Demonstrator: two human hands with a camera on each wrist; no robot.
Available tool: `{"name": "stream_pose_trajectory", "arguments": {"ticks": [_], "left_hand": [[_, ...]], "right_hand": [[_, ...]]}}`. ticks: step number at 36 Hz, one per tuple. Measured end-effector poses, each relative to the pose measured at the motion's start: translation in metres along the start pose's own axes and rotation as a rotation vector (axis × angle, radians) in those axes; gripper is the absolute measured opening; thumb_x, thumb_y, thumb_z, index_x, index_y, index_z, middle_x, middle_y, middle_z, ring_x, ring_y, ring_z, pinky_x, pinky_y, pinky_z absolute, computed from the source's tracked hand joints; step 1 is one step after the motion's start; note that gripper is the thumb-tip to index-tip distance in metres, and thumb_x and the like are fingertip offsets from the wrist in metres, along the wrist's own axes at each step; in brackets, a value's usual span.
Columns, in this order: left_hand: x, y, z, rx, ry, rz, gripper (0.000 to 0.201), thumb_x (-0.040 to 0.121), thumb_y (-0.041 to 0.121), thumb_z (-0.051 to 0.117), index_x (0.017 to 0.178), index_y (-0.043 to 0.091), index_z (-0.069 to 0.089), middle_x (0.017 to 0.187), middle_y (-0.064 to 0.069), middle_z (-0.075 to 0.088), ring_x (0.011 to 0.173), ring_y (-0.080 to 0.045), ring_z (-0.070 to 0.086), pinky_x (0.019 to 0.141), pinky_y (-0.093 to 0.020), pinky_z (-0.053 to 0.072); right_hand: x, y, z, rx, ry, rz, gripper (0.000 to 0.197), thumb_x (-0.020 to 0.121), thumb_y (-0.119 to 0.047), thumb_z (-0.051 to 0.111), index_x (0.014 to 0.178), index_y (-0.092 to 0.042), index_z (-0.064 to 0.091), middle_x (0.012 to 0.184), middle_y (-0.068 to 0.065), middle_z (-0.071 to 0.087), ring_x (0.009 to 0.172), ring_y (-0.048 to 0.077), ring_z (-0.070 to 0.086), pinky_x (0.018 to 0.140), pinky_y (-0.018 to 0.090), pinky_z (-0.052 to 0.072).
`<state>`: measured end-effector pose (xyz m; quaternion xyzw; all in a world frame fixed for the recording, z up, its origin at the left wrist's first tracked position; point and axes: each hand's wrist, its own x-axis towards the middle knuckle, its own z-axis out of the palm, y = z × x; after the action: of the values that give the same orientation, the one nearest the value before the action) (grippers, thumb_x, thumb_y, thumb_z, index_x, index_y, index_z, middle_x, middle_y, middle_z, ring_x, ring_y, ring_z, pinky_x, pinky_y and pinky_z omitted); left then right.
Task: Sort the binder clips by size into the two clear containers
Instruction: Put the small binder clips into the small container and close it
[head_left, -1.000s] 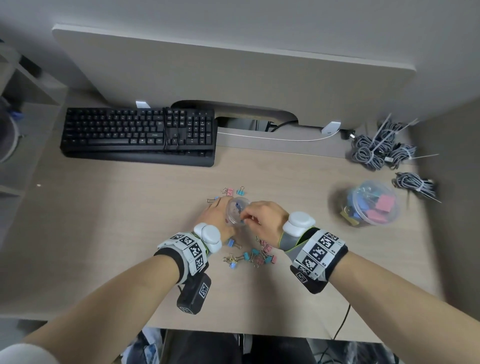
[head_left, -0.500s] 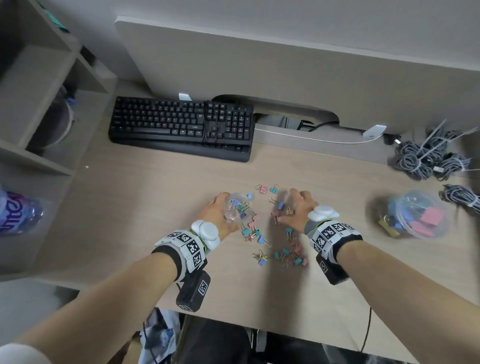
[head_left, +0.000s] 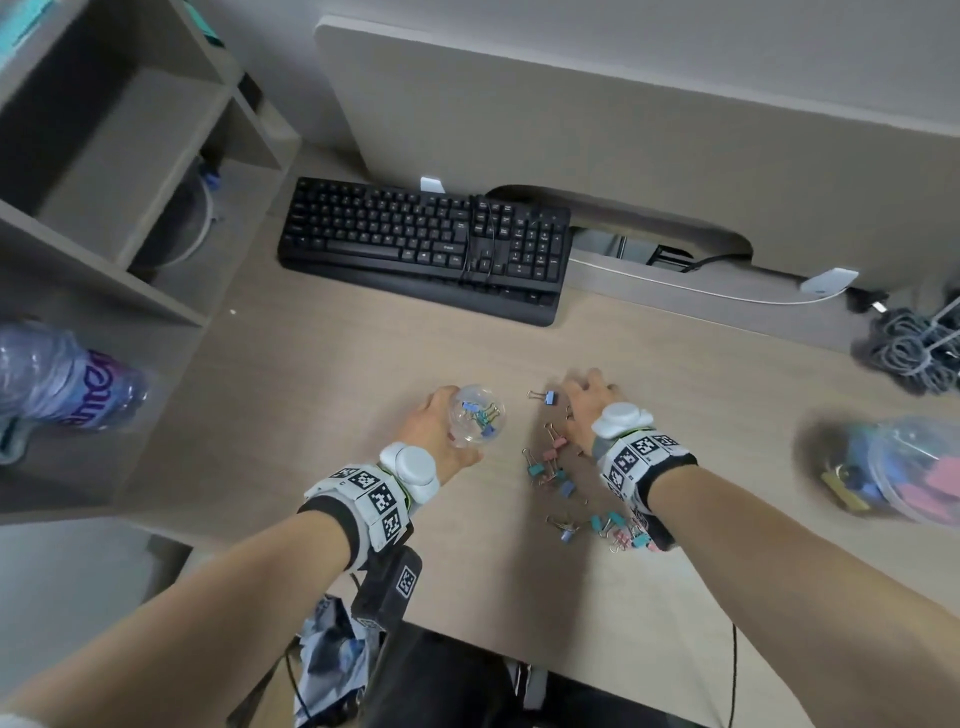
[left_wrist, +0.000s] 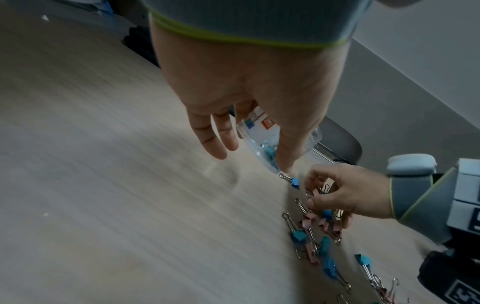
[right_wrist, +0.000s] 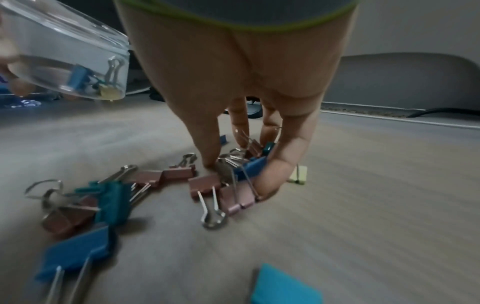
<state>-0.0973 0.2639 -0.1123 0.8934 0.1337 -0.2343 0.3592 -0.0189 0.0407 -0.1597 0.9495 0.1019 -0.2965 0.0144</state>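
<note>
My left hand grips a small clear container just above the desk, tilted, with a few small clips inside; it also shows in the left wrist view as the small clear container and in the right wrist view. To its right, my right hand is down on the desk. There the thumb and fingers of my right hand pinch a cluster of small blue and pink binder clips. More loose small clips lie scattered between my wrists. A larger clear container with bigger clips stands at far right.
A black keyboard lies at the back of the desk. Open shelving and a plastic water bottle are to the left. Bundled grey cables sit at the back right. The desk's front edge runs under my forearms.
My right hand has left the small container's mouth and moved right, down onto the loose clips. My left hand has drawn the container a little left. The head view has swung left.
</note>
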Motion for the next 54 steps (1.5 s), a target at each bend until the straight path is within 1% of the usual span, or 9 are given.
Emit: {"name": "stream_pose_trajectory", "arguments": {"ticks": [7,13,17,22,30,35,41,47,54], "left_hand": [[0.004,0.008,0.007,0.0,-0.018,0.017,0.079,0.07,0.024,0.081,0.137,0.024,0.039,0.119,0.001,0.058,0.088,-0.019,0.061,0.075,-0.026,0.049],[0.004,0.015,0.014,0.006,-0.053,0.036,0.078,0.07,0.023,0.08,0.136,0.025,0.039,0.118,0.001,0.058,0.088,-0.02,0.062,0.073,-0.028,0.05],[0.005,0.021,0.018,0.025,-0.074,0.052,0.073,0.069,0.023,0.079,0.132,0.024,0.042,0.118,0.0,0.06,0.094,-0.024,0.062,0.08,-0.035,0.054],[0.004,0.035,0.029,0.044,-0.094,0.088,0.07,0.07,0.023,0.078,0.131,0.021,0.043,0.116,-0.002,0.061,0.095,-0.025,0.062,0.076,-0.033,0.052],[-0.004,0.054,0.043,0.035,-0.094,0.183,0.06,0.077,0.03,0.073,0.129,0.025,0.044,0.112,0.001,0.061,0.085,-0.02,0.058,0.067,-0.025,0.042],[-0.007,0.049,0.043,0.024,-0.115,0.175,0.071,0.07,0.022,0.079,0.131,0.026,0.043,0.113,0.004,0.061,0.086,-0.016,0.058,0.068,-0.021,0.041],[-0.009,0.042,0.041,0.019,-0.127,0.143,0.07,0.068,0.026,0.081,0.128,0.024,0.044,0.111,0.002,0.064,0.087,-0.021,0.064,0.069,-0.03,0.052],[-0.012,0.033,0.037,0.055,-0.144,0.112,0.07,0.074,0.023,0.078,0.133,0.02,0.04,0.112,-0.001,0.062,0.083,-0.021,0.06,0.066,-0.025,0.045],[-0.015,0.024,0.033,0.074,-0.133,0.085,0.074,0.072,0.024,0.078,0.135,0.02,0.038,0.113,0.0,0.062,0.087,-0.022,0.063,0.07,-0.028,0.051]], "right_hand": [[-0.007,0.008,0.011,0.073,0.0,0.068,0.045,0.087,-0.007,0.051,0.129,-0.012,0.037,0.116,0.01,0.043,0.081,0.027,0.058,0.071,0.034,0.053],[-0.022,0.022,0.004,0.289,-0.054,0.09,0.02,0.089,-0.007,0.054,0.109,-0.008,0.057,0.107,0.007,0.047,0.085,0.027,0.055,0.066,0.028,0.045],[-0.037,0.02,-0.01,0.502,0.143,0.122,0.01,0.078,-0.005,0.06,0.083,-0.015,0.063,0.1,0.005,0.054,0.082,0.028,0.062,0.065,0.033,0.048],[-0.067,0.003,-0.043,0.715,0.254,-0.058,0.013,0.077,-0.009,0.064,0.078,-0.021,0.061,0.094,0.003,0.055,0.075,0.02,0.057,0.069,0.029,0.047],[-0.091,-0.01,-0.049,0.652,0.261,-0.251,0.023,0.084,-0.017,0.068,0.106,-0.015,0.063,0.103,0.002,0.055,0.078,0.013,0.05,0.072,0.024,0.037],[-0.091,0.024,-0.038,0.632,0.288,-0.128,0.024,0.088,-0.021,0.062,0.11,-0.013,0.062,0.106,0.003,0.057,0.08,0.015,0.051,0.079,0.03,0.045],[-0.089,0.065,-0.002,0.437,0.097,0.162,0.05,0.087,-0.04,0.061,0.13,-0.018,0.048,0.124,0.006,0.05,0.097,0.03,0.06,0.081,0.035,0.047],[-0.093,0.06,0.029,0.307,-0.044,0.203,0.086,0.072,-0.048,0.072,0.141,-0.032,0.024,0.129,0.008,0.036,0.087,0.03,0.061,0.071,0.037,0.052],[-0.068,0.029,0.027,0.312,0.073,0.233,0.083,0.071,-0.046,0.076,0.134,-0.029,0.023,0.12,0.008,0.036,0.072,0.028,0.055,0.068,0.036,0.052]]}}
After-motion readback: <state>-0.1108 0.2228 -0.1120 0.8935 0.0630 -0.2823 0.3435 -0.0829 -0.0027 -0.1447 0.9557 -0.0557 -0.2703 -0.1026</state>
